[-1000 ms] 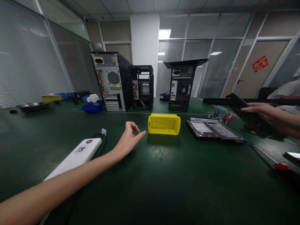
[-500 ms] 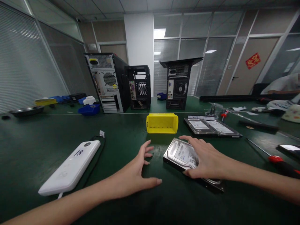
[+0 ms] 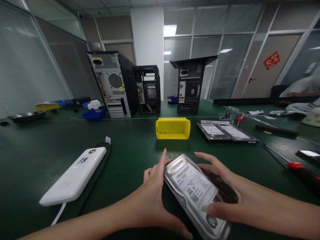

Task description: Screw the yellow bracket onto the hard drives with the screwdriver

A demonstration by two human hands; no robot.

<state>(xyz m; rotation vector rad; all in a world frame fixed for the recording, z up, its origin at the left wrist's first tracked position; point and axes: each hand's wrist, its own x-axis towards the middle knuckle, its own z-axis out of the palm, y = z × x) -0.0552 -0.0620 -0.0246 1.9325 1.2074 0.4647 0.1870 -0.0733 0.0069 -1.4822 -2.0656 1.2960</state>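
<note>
A silver hard drive point(image 3: 191, 185) with a white printed label is raised and tilted towards me, its near end close to the bottom of the view. My right hand point(image 3: 225, 190) grips its right side, the thumb lying on the label side and the other fingers partly hidden behind it. Close against the left edge is my left hand point(image 3: 157, 193), index finger and thumb spread wide. Its other fingertips reach the drive's far left corner; whether they press on it I cannot tell. Beyond the hands stands a yellow plastic bin point(image 3: 173, 128), opening facing me.
Several more drives point(image 3: 227, 131) lie at the right, near a red-and-black screwdriver point(image 3: 297, 166). On the left is a white power strip point(image 3: 75, 176) with its cable. Computer cases point(image 3: 112, 85) stand at the back, beside a blue bin point(image 3: 94, 114). A person point(image 3: 303, 86) sits far right.
The hard drive has been lifted off the table, turned and brought nearer to me by my right hand. My left hand has come in against its left edge.
</note>
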